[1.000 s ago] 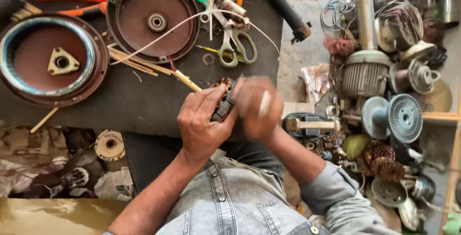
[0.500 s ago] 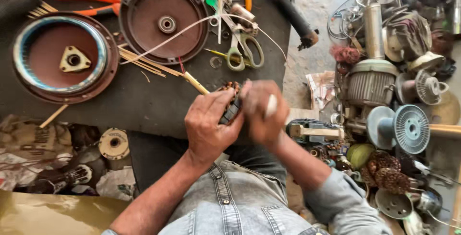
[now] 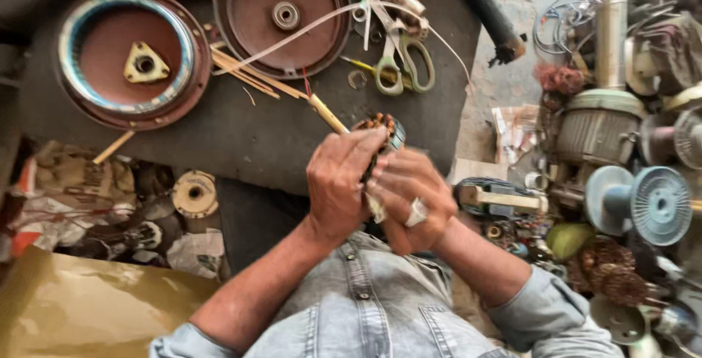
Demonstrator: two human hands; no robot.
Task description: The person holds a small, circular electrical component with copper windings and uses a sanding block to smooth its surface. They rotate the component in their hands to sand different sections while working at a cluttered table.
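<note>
Right at the centre, we hold a small wound motor stator [image 3: 382, 133] between both hands, lifted just above the near edge of the dark desk [image 3: 241, 138]. Only its top shows: a ring of copper-coloured windings with a bit of metal rim, poking up past our fingertips. Its long axis seems to run roughly away from us and upward, though the lower part is hidden in our palms, so we cannot be sure.

Our left hand [image 3: 342, 182] wraps the stator from the left, fingers curled up its side, grip closed on it. Our right hand [image 3: 409, 201] presses in from the right and slightly below, also closed around it (there is a ring on one finger, and the hand is a little blurred). The two hands touch, and the left reaches higher along the part.

Just beyond the stator lies a thin yellow stick [image 3: 327, 114], pointing toward it. Farther out on the desk sit scissors [image 3: 401, 62], a round brown end cover [image 3: 285, 18] and a second cover with a blue ring [image 3: 135, 58]. Well to the right, a grey motor housing [image 3: 599, 127] stands among other parts.
</note>
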